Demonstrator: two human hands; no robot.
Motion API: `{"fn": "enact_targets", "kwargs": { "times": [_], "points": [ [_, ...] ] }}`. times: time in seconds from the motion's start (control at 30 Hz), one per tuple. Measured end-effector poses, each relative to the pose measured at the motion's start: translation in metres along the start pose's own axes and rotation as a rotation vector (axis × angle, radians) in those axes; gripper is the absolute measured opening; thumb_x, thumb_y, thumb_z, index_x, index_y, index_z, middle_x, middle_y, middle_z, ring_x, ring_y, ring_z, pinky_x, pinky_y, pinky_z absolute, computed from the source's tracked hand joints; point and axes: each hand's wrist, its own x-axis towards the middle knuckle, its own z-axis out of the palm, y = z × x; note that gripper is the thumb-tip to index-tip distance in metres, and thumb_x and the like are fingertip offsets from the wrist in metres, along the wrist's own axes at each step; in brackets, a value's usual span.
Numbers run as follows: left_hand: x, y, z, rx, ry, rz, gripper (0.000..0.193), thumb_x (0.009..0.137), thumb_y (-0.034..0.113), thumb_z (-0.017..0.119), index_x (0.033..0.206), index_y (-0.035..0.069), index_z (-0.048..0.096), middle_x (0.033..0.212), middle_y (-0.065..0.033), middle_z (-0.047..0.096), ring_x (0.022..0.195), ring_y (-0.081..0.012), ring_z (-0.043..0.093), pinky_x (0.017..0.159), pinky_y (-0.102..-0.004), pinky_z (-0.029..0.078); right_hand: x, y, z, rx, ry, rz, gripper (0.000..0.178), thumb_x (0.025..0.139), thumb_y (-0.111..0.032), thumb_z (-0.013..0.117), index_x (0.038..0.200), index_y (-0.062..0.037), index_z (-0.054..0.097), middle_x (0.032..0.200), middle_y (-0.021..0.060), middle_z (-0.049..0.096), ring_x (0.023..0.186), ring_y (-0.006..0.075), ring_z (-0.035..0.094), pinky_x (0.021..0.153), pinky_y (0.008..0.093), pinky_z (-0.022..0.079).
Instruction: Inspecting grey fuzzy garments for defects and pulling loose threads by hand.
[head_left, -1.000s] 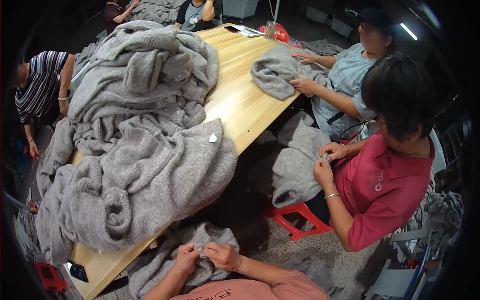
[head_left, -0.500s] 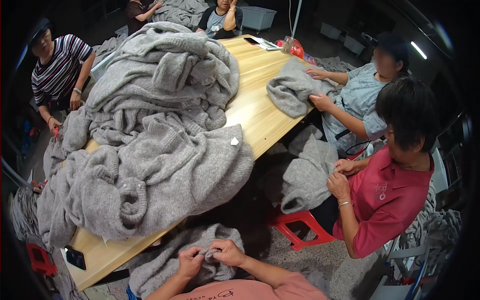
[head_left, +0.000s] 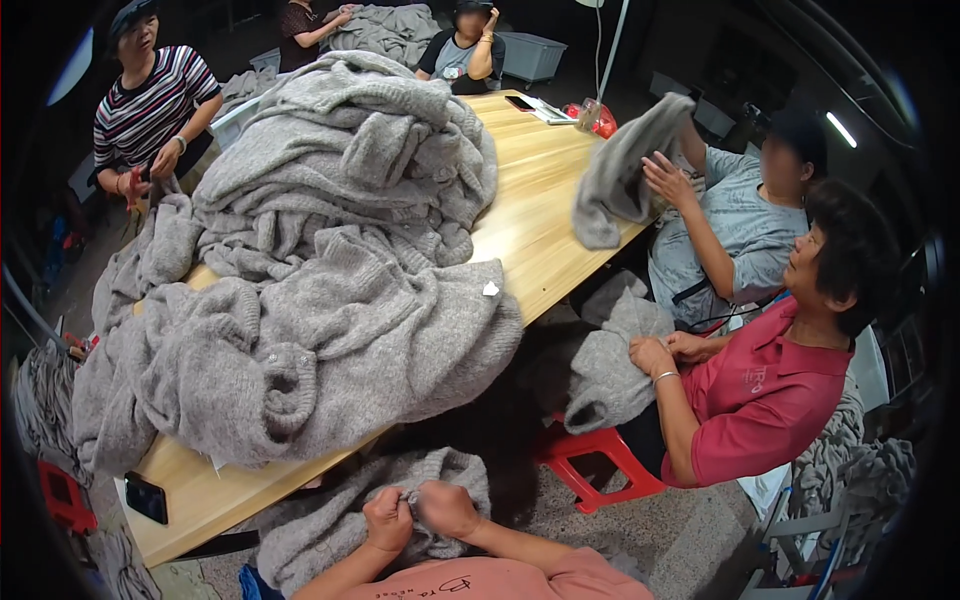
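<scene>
person wore salmon-pink top (head_left: 525,578), dark looping script print (head_left: 454,585) across front, smaller dark lettering (head_left: 394,593) near it; right sleeve (head_left: 597,568) same pink, short, forearms (head_left: 348,564) bare; left hand (head_left: 388,519) and right hand (head_left: 447,510) both bare

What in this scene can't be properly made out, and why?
Head view: the exact bit of grey knit in the left grip; its fingers cover it.
Head view: the fingertips of the right grip; blurred.
Head view: the pink shirt's lower part; cut off by the lower edge.
Head view: the wooden table beneath the grey heap; the heap hides it.
Head view: the red item by the striped-shirt person; too small.
</scene>
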Motion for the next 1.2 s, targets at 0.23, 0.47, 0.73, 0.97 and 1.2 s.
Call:
{"fn": "enact_targets", "kwargs": {
  "times": [0.23, 0.47, 0.73, 0.97, 1.2],
  "points": [
    [-0.007, 0.002, -0.005, -0.055, 0.036, 0.072, 0.009, 0.065, -0.004, 0.05, 0.071, 0.002, 0.054, 0.061, -0.0148, 0.052, 0.056, -0.0318, 0.053, 0.05, -0.0365, 0.041, 0.0, -0.002, 0.007, 0.033, 0.099, -0.02, 0.007, 0.066, -0.004, 0.05, 0.073, -0.003, 0.052, 0.066, 0.0161, 0.053, 0.063, 0.0344, 0.055, 0.052, 0.0382, 0.043],
    [0.002, 0.003, -0.009, 0.024, -0.025, 0.134, 0.017, 0.061, -0.007, 0.045, 0.075, 0.0, 0.054, 0.067, -0.0142, 0.051, 0.059, -0.0303, 0.051, 0.052, -0.0351, 0.041, 0.01, -0.001, 0.009, 0.033, 0.106, -0.155, 0.012, 0.066, -0.004, 0.049, 0.078, -0.004, 0.05, 0.072, 0.0136, 0.054, 0.068, 0.0332, 0.054, 0.055, 0.0398, 0.043],
    [0.017, 0.0, 0.013, -0.145, -0.164, 0.016, 0.015, 0.066, -0.005, 0.043, 0.078, -0.002, 0.052, 0.065, -0.0098, 0.049, 0.056, -0.0187, 0.047, 0.054, -0.028, 0.039, 0.014, 0.002, -0.027, 0.265, 0.179, 0.057, 0.017, 0.066, -0.004, 0.047, 0.081, -0.0001, 0.053, 0.073, 0.0162, 0.055, 0.069, 0.0303, 0.056, 0.061, 0.0353, 0.044],
    [0.013, 0.021, -0.007, -0.428, -0.132, -0.337, 0.013, 0.069, -0.005, 0.042, 0.077, -0.002, 0.052, 0.063, -0.004, 0.05, 0.055, -0.0072, 0.045, 0.05, -0.0222, 0.037, 0.014, 0.005, -0.031, 0.226, -0.008, -0.14, 0.025, 0.067, 0.0, 0.047, 0.091, -0.0007, 0.054, 0.077, 0.0137, 0.055, 0.072, 0.0299, 0.056, 0.062, 0.0304, 0.044],
    [0.016, 0.04, -0.017, 0.002, -0.446, -0.133, 0.02, 0.068, 0.012, 0.064, 0.067, -0.002, 0.05, 0.055, -0.0155, 0.045, 0.049, -0.0246, 0.043, 0.048, -0.0332, 0.036, 0.009, 0.008, -0.041, 0.215, 0.247, -0.081, 0.026, 0.065, 0.005, 0.047, 0.09, 0.0005, 0.056, 0.074, 0.0145, 0.057, 0.068, 0.0234, 0.057, 0.062, 0.0303, 0.045]
  ]
}}
